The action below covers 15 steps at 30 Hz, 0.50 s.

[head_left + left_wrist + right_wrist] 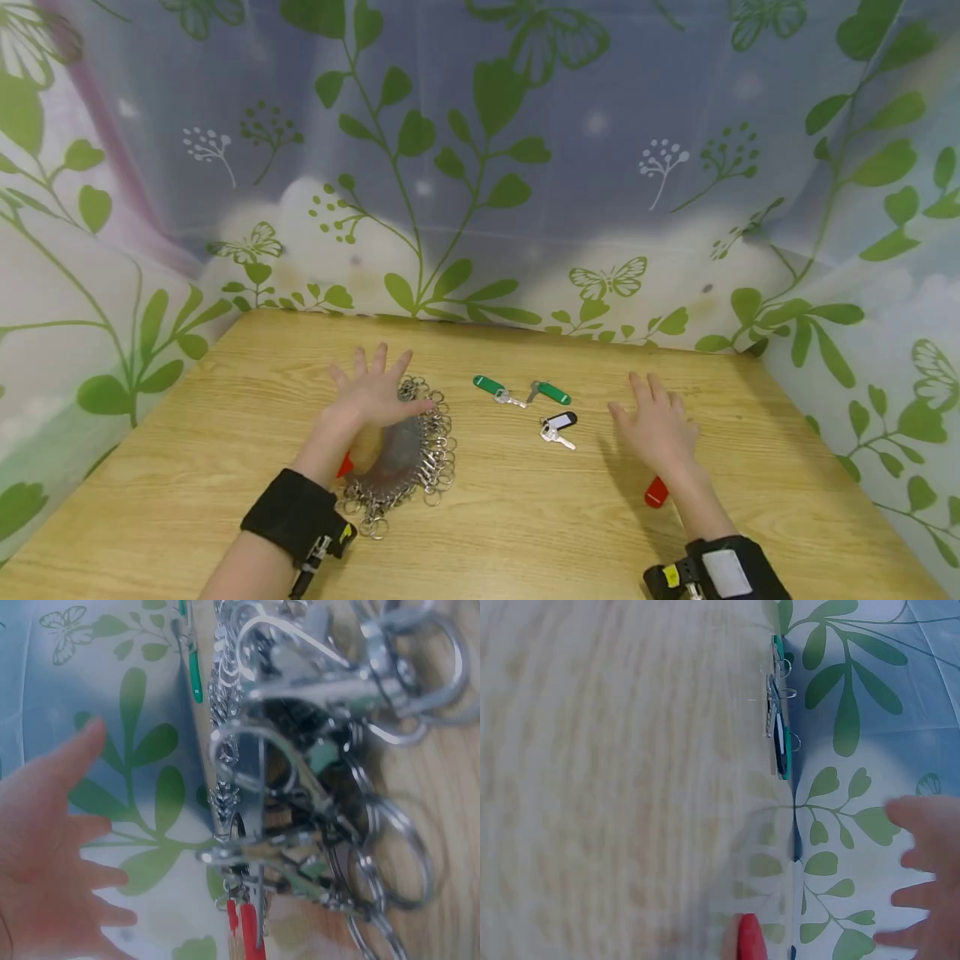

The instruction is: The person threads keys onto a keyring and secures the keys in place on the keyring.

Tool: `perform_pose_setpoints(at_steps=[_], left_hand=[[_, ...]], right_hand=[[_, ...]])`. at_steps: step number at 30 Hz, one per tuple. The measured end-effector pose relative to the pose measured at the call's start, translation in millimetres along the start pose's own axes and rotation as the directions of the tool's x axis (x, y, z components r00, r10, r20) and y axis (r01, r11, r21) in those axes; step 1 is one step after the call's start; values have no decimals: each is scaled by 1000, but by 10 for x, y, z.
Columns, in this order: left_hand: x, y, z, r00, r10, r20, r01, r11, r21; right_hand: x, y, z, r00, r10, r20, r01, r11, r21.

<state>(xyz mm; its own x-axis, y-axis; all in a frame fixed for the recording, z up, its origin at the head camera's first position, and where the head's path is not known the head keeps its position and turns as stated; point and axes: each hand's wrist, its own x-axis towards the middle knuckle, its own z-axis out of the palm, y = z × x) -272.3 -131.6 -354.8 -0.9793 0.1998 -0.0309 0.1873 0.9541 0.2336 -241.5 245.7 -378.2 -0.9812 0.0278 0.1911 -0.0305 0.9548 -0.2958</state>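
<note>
My left hand (375, 398) is spread over the far left of a round metal holder (403, 454), holding nothing. Around its rim hang many shiny clasps and split rings (437, 450); the clasps (330, 686) loom large in the left wrist view. Part of a red tag (345, 465) shows beside my left wrist. On the right, my right hand (656, 425) hovers with fingers apart and nothing in them. Beneath its wrist a red key tag (656, 492) lies on the table, partly hidden by the arm.
Between the hands lie a key with a green tag (489, 385), another with a green tag (555, 393), and a key (557, 437) with a black tag (566, 420). A leaf-patterned cloth (450, 208) rises behind the wooden table (517, 533).
</note>
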Motion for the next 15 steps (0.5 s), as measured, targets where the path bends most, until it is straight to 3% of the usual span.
perform_pose_setpoints(at_steps=[4, 6, 11, 15], left_hand=[[52, 13, -28, 995, 34, -92, -41, 996, -75], [75, 21, -36, 986, 67, -150, -82, 991, -102], [106, 65, -5, 964, 171, -201, -196, 974, -110], [74, 132, 56, 955, 279, -101, -290, 950, -117]], right_hand=[[18, 2, -29, 978, -67, -198, 73, 997, 25], [23, -5, -49, 970, -78, -231, 92, 994, 51], [39, -67, -73, 983, -69, -173, 96, 983, 158], [65, -177, -47, 992, -95, -85, 111, 969, 223]])
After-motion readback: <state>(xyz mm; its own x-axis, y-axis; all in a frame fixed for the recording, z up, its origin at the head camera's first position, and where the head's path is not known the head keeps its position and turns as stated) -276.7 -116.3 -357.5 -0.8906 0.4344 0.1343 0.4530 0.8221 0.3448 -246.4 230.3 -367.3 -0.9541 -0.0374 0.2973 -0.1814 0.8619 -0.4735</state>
